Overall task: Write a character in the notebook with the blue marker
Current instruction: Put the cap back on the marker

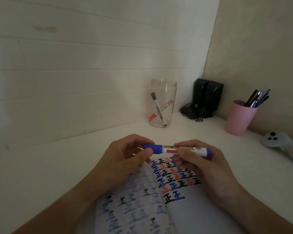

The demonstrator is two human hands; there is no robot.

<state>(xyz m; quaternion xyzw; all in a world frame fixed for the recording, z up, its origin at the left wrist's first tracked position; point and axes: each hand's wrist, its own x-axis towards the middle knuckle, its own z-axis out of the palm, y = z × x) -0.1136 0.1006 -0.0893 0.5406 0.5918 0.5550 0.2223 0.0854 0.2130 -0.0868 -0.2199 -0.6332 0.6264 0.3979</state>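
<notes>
I hold the blue marker (169,150) level above the open notebook (189,211). My left hand (125,159) pinches its blue cap at the left end. My right hand (200,164) grips the white barrel near the right end. The cap sits on the barrel. The notebook's right page carries rows of black, red and blue characters; its lower part is blank. The left page shows faint ink bleeding through.
A clear jar (162,103) with a black and a red marker stands at the back. Black speakers (206,98) fill the corner. A pink cup (238,118) of pens and a white controller (281,142) lie to the right on the white desk (57,159).
</notes>
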